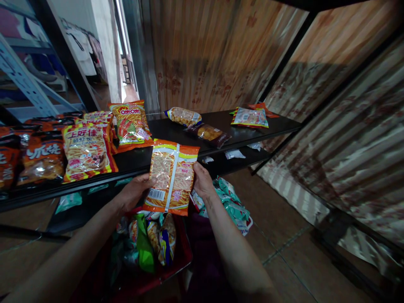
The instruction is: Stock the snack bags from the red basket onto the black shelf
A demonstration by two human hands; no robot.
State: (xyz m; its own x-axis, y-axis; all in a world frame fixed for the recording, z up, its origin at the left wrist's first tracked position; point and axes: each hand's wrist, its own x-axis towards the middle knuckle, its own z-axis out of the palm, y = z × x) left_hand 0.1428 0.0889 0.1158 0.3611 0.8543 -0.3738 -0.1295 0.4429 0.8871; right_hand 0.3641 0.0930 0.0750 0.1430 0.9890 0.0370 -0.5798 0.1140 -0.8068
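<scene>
Between my two hands is an orange and yellow snack bag, its back with seam and barcode facing me. My left hand grips its lower left edge, and my right hand pinches its right edge. The bag hangs over the front of a black shelf. Just behind it, a matching snack bag stands front-out on the shelf. Below my hands sits a red basket holding several packets, among them a green packet.
Left on the shelf are shrimp-chip bags and dark orange bags. Toward the right lie a nut-like snack packet, a brown packet and a white packet. Teal packets fill a container beside my right arm. Patterned curtains hang behind.
</scene>
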